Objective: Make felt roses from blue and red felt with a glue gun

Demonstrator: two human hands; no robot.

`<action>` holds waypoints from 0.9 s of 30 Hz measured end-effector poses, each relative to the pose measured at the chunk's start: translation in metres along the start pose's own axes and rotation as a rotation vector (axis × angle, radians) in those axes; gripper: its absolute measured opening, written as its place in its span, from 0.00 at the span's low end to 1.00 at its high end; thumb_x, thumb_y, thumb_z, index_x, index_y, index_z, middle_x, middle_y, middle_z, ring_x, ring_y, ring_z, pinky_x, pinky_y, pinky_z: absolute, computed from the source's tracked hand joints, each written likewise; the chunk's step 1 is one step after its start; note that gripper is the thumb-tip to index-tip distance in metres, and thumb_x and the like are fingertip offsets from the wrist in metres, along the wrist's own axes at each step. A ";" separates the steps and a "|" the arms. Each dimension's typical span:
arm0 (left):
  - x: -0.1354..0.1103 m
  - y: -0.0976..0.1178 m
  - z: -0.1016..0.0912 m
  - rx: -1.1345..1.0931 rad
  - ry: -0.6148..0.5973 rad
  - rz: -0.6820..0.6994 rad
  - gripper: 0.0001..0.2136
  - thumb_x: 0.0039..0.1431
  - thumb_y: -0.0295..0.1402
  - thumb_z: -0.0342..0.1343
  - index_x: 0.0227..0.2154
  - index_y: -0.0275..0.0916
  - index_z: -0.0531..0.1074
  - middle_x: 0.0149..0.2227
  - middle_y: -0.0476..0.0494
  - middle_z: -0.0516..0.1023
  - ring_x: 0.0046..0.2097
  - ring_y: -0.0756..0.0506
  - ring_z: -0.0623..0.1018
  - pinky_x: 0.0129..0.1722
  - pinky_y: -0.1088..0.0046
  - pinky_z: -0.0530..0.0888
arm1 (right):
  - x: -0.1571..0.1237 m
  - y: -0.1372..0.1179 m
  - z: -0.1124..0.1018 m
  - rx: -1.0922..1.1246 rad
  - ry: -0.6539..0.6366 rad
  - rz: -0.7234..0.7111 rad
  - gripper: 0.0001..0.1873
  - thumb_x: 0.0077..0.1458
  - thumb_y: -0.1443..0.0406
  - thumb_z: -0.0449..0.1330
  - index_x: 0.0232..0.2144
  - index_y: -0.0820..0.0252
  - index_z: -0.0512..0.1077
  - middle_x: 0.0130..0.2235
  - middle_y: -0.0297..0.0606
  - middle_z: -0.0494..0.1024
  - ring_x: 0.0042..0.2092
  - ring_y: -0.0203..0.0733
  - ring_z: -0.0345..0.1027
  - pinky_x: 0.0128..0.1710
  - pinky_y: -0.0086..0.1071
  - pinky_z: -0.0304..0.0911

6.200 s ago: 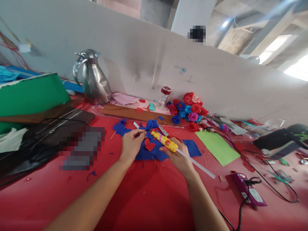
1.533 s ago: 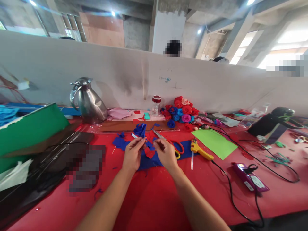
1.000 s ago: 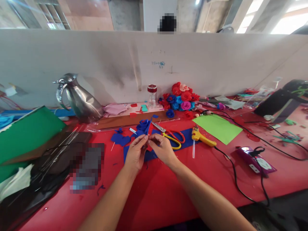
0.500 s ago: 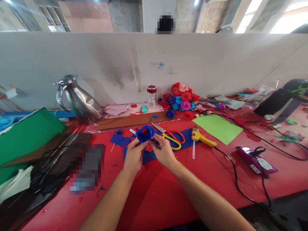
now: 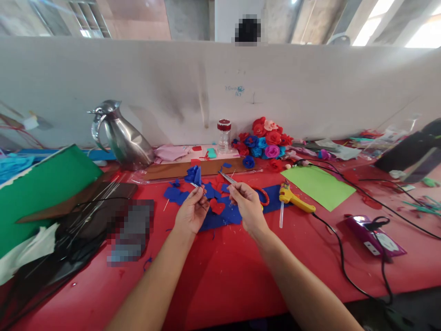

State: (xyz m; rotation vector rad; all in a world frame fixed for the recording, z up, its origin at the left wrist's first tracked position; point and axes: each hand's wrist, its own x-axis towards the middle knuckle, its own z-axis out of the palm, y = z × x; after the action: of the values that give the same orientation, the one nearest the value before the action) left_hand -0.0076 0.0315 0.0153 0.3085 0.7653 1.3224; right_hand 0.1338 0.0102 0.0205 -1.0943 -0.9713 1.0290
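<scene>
My left hand [image 5: 193, 209] pinches a blue paper rose [image 5: 193, 174] from below; the bloom is tipped sideways above the fingertips. My right hand [image 5: 247, 202] is apart from the flower, fingers bent together in a pinch; whatever they may hold is too small to make out. Behind that hand lie scissors [image 5: 227, 178], their blades pointing up and left and their handles partly hidden. Blue sheet material [image 5: 222, 218] lies under both hands, with blue cut pieces [image 5: 176, 195] and red cut pieces [image 5: 217, 207] around it.
To the right lie a yellow glue gun [image 5: 294, 200], a green sheet [image 5: 319, 187] and a purple power box [image 5: 375, 236] with black cords. Behind stand a metal jug [image 5: 126, 140], a lidded glass jar [image 5: 223, 138] and a bunch of paper flowers [image 5: 267, 140]. A blurred-out dark object [image 5: 132, 230] lies left.
My hands have moved apart; the right one has let go of the rose. The rose has tipped from facing me to side-on, in my left hand. The view has shifted slightly.
</scene>
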 end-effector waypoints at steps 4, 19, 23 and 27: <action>0.001 0.000 0.000 0.006 -0.009 -0.017 0.07 0.43 0.24 0.67 0.26 0.36 0.74 0.23 0.53 0.74 0.20 0.58 0.65 0.19 0.84 0.64 | 0.003 -0.002 -0.003 0.230 -0.075 0.195 0.15 0.38 0.56 0.67 0.24 0.58 0.69 0.21 0.28 0.66 0.23 0.32 0.57 0.25 0.28 0.56; -0.008 -0.007 0.003 0.163 -0.130 0.005 0.07 0.36 0.24 0.68 0.19 0.37 0.75 0.27 0.49 0.77 0.26 0.54 0.71 0.29 0.78 0.68 | 0.004 0.001 -0.004 0.069 -0.167 0.188 0.10 0.38 0.63 0.65 0.28 0.57 0.74 0.28 0.31 0.75 0.30 0.34 0.67 0.34 0.29 0.63; -0.006 -0.011 0.003 0.193 -0.123 0.051 0.09 0.32 0.27 0.70 0.19 0.37 0.76 0.25 0.49 0.78 0.29 0.51 0.73 0.31 0.76 0.68 | -0.003 0.005 0.004 -0.183 -0.333 0.020 0.09 0.43 0.62 0.64 0.29 0.58 0.76 0.31 0.33 0.78 0.34 0.37 0.69 0.40 0.32 0.63; -0.006 -0.013 0.003 0.215 -0.136 0.054 0.11 0.30 0.32 0.72 0.21 0.38 0.77 0.26 0.48 0.78 0.30 0.50 0.74 0.33 0.74 0.68 | -0.007 0.007 0.008 -0.211 -0.317 -0.037 0.09 0.48 0.59 0.61 0.24 0.59 0.74 0.27 0.32 0.76 0.31 0.36 0.67 0.37 0.31 0.62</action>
State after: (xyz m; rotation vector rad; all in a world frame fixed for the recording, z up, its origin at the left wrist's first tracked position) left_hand 0.0045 0.0233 0.0116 0.5884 0.7893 1.2573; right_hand 0.1229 0.0058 0.0140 -1.0985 -1.3753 1.1088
